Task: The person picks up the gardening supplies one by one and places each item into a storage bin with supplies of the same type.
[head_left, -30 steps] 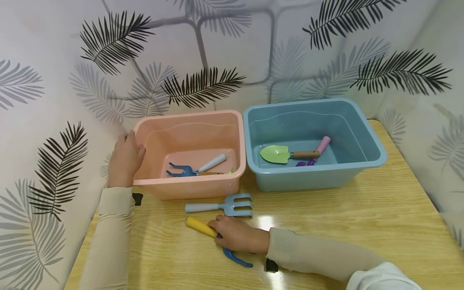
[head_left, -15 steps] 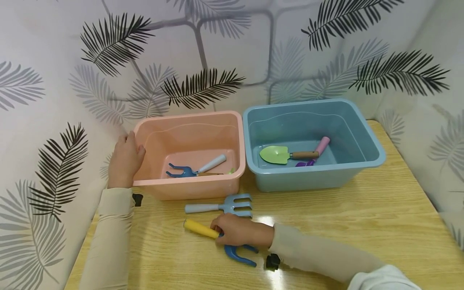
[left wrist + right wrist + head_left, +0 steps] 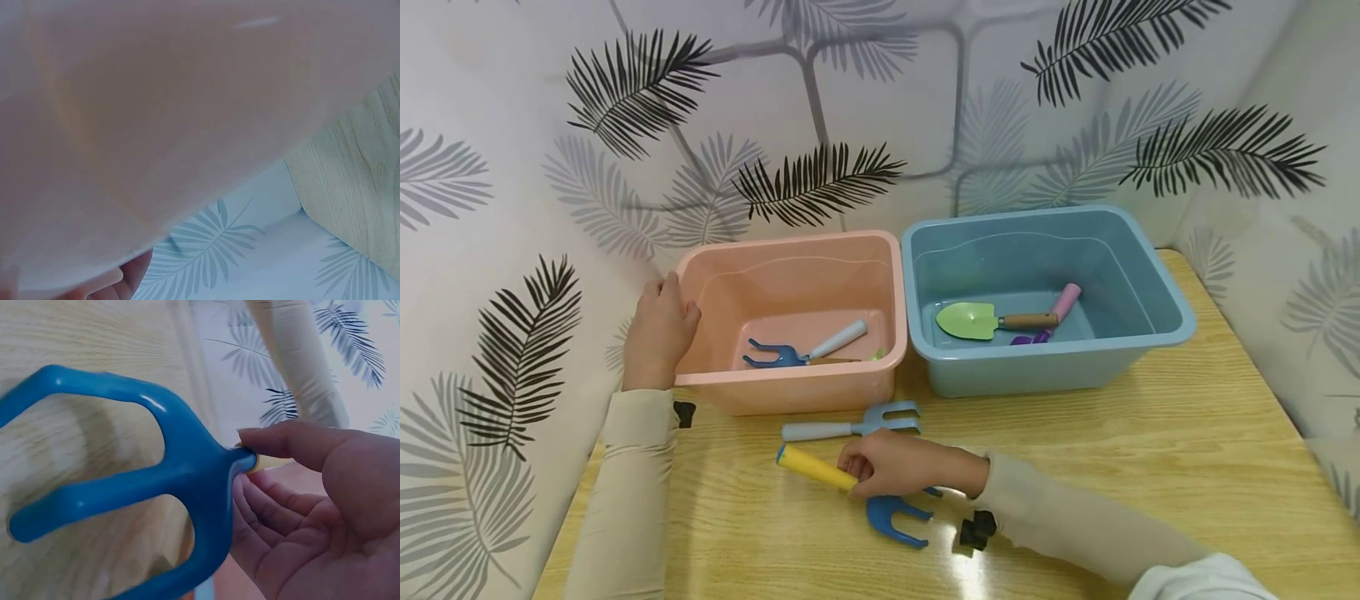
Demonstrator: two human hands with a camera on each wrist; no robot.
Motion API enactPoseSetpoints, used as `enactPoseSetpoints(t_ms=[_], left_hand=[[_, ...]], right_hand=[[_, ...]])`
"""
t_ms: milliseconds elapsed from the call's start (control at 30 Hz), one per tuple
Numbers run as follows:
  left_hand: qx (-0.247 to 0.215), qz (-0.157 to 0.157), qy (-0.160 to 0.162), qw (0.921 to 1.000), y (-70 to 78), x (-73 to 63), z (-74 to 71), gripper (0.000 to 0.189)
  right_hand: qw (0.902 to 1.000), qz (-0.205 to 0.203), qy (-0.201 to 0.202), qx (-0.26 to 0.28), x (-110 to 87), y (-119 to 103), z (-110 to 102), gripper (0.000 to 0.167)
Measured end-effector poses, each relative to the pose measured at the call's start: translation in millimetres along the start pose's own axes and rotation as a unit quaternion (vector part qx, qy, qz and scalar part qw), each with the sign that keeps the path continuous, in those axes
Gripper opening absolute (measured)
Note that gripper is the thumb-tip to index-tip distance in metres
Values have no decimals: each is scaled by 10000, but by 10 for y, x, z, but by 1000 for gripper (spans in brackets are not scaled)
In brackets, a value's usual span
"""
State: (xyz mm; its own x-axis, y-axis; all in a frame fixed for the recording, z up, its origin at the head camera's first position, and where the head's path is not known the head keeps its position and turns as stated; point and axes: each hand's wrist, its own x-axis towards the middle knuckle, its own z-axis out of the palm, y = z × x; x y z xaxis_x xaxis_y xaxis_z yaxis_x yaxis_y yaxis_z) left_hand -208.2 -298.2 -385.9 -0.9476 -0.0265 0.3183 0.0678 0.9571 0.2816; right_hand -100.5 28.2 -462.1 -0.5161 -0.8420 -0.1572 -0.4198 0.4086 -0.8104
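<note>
My left hand (image 3: 658, 333) grips the left rim of the pink tub (image 3: 790, 385); in the left wrist view the tub's wall (image 3: 187, 106) fills most of the picture. Between thumb and fingers, my right hand (image 3: 902, 463) pinches a hand rake with a yellow handle (image 3: 812, 467) and a blue three-pronged head (image 3: 200, 475). The hold is where the handle meets the head, and the prongs point right, low over the table. Just behind lies a light blue hand fork (image 3: 820, 430) with a pale handle, its head partly covered by the right hand.
Inside the pink tub are a blue fork (image 3: 778, 355) with a pale handle and a partly hidden green tool. A blue tub (image 3: 1022, 371) beside it holds a green trowel (image 3: 970, 321) and a purple tool with a pink handle (image 3: 1066, 302). A patterned wall (image 3: 865, 108) stands behind.
My right hand has lifted slightly and shifted a little back and right with the yellow-handled rake, whose blue prongs now show more fully. The left hand stays on the pink rim.
</note>
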Motion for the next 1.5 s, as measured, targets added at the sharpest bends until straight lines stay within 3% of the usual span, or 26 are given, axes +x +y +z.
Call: enactPoseSetpoints(t_ms=[200,467,733,1133,1267,1500], left_hand=[[11,-54,-8,10000,16,-10,-2,47],[28,-19,3,10000,7,7,2,47],[61,-21,-46,10000,13,14,-11,48],[-19,-31,-32,10000,-35,-51,5,42],[-31,23,-20,10000,-31,-39,7,43],[-13,108,35,9999,11,-21,-15,42]], right_hand=[[9994,-71,84,339,-83,-81,-150,26],[9946,-405,502,812,-198,-189,-363,24],[9896,-472,914,1005,-343,-271,-587,24],[9689,-744,899,2184,-542,-580,-1064,27],[9671,-859,1106,2122,-594,-707,-1262,29],[9474,-1049,1681,2514,-649,-943,-1595,33]])
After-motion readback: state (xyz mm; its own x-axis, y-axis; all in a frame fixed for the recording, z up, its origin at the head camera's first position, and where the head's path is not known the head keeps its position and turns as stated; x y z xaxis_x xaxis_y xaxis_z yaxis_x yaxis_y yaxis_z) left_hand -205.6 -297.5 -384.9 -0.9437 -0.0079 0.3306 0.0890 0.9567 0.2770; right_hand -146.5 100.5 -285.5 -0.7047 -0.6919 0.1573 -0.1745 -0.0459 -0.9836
